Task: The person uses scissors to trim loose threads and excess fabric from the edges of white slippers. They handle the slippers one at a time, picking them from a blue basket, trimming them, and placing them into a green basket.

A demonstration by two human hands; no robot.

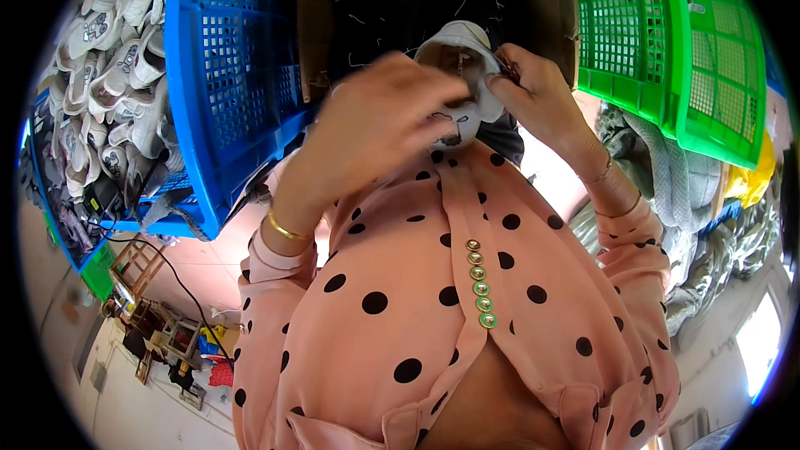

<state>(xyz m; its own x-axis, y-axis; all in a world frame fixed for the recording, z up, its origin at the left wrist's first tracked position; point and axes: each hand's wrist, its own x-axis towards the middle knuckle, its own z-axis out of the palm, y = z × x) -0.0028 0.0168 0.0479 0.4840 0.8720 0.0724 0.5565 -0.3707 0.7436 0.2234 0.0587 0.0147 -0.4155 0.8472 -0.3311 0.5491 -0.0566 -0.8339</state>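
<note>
A pale grey-white fabric shoe upper [452, 35] is held up in front of my chest, its opening facing me and a dark printed figure near its lower end. My right hand [546, 93] grips its right edge, thumb on the cloth and fingers behind. By those fingers shows a small dark thing, too hidden to name. Across the left side of the upper passes my left hand [379, 121], smeared by motion. Its fingertips are at the opening, and whether they pinch anything cannot be made out.
A blue plastic crate [237, 58] stands at the left, beside a heap of similar pale shoe uppers [112, 75]. To the right is a green crate [637, 42], with grey cloth pieces [667, 167] below it. Loose threads lie on a dark surface [400, 0] beyond my hands.
</note>
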